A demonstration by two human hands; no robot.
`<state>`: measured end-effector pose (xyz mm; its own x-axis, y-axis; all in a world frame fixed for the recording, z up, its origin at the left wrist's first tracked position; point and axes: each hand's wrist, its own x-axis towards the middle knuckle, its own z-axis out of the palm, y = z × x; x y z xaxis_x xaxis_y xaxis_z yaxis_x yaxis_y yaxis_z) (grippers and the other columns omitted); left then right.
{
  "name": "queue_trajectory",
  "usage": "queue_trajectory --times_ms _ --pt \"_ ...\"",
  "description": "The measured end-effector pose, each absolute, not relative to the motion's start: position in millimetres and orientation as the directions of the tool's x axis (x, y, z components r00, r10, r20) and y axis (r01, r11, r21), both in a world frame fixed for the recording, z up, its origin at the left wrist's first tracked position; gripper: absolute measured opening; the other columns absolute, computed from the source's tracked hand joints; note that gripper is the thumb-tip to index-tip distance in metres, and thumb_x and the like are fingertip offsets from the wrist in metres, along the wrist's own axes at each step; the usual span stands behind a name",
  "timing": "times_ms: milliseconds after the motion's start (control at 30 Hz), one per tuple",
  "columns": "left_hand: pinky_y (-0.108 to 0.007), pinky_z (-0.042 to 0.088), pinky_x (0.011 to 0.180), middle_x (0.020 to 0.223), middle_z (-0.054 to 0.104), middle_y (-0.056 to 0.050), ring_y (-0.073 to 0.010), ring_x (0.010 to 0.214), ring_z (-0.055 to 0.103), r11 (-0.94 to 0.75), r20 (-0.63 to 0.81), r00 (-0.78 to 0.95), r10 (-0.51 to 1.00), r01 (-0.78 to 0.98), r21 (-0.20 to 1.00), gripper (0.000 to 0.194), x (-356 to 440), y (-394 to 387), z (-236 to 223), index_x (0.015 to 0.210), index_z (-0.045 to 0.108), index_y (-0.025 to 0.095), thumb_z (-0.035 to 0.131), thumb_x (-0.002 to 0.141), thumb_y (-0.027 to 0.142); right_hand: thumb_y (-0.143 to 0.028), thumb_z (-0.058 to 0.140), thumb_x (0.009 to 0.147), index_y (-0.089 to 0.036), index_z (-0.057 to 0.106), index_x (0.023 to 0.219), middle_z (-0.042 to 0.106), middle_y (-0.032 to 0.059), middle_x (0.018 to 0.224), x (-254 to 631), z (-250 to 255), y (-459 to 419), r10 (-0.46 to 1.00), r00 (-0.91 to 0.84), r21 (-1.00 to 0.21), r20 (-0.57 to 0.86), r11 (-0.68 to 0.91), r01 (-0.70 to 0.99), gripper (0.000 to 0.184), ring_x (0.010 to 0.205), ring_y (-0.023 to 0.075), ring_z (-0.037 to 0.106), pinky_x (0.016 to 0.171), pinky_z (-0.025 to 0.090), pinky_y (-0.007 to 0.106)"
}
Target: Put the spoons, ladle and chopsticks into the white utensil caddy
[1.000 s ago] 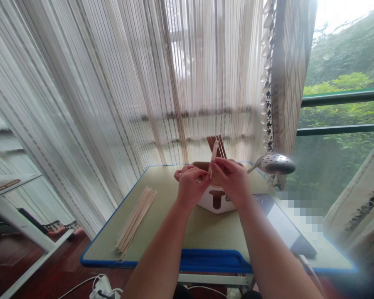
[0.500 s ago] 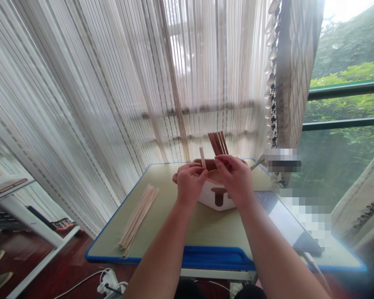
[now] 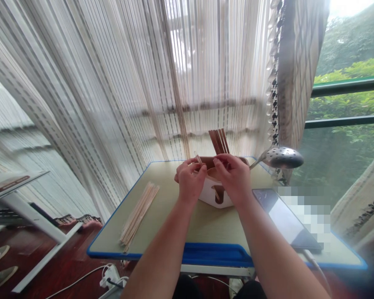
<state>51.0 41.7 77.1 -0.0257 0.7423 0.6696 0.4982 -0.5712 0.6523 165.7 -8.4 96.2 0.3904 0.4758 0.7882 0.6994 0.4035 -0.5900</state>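
Note:
My left hand [image 3: 190, 183] and my right hand [image 3: 233, 176] meet over a white utensil holder [image 3: 209, 196] at the far side of the small table [image 3: 180, 220]. The left hand is closed on a thin pale stick [image 3: 198, 159] whose tip pokes up above its fingers. The right hand's fingers are pinched together beside it; what they hold is hidden. Several dark brown chopsticks [image 3: 218, 141] stand upright in the holder behind my hands.
A bundle of pale wooden sticks [image 3: 139, 216] lies on the table's left side. A metal slotted ladle [image 3: 280, 158] juts out to the right of the holder. A phone [image 3: 283, 218] lies at the right. Striped curtains hang close behind; cables lie on the floor.
The stick, held high and upright between both hands a second ago, has come down and tilted left, now mostly hidden in my left hand. The camera shifted slightly.

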Motion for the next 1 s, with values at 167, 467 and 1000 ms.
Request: queue_trajectory --times_ms 167,467,1000 --pt "-0.040 0.037 0.095 0.104 0.066 -0.003 -0.0228 0.105 0.054 -0.550 0.670 -0.049 0.741 0.529 0.647 0.017 50.4 40.0 78.3 0.071 0.072 0.023 0.063 0.073 0.037 -0.031 0.055 0.079 -0.019 0.068 0.079 0.066 0.0033 0.070 166.6 95.1 -7.8 0.469 0.399 -0.591 0.788 0.394 0.704 0.017 0.067 0.0164 0.058 0.065 0.046 0.029" --pt "-0.045 0.031 0.099 0.116 0.059 -0.008 -0.0274 0.116 0.045 -0.453 0.740 -0.227 0.633 0.667 0.591 0.036 27.2 35.4 77.4 0.107 0.064 0.021 0.058 0.076 0.038 -0.024 0.053 0.079 -0.023 0.040 0.122 0.060 0.0012 0.085 162.6 94.1 -13.1 0.317 0.430 -0.534 0.845 0.515 0.671 0.045 0.063 0.0129 0.054 0.059 0.047 0.028" --pt "-0.044 0.037 0.082 0.098 0.064 -0.019 -0.0299 0.099 0.053 0.003 0.365 -0.070 0.928 0.983 0.182 0.030 -88.7 -0.8 12.5 0.096 0.066 0.011 0.039 0.084 0.017 -0.022 0.049 0.075 -0.019 0.052 0.104 0.056 0.0026 0.086 81.9 -19.3 37.5 0.836 -0.197 -0.586 0.512 0.508 0.631 0.030 0.060 0.0119 0.051 0.061 0.046 0.030"
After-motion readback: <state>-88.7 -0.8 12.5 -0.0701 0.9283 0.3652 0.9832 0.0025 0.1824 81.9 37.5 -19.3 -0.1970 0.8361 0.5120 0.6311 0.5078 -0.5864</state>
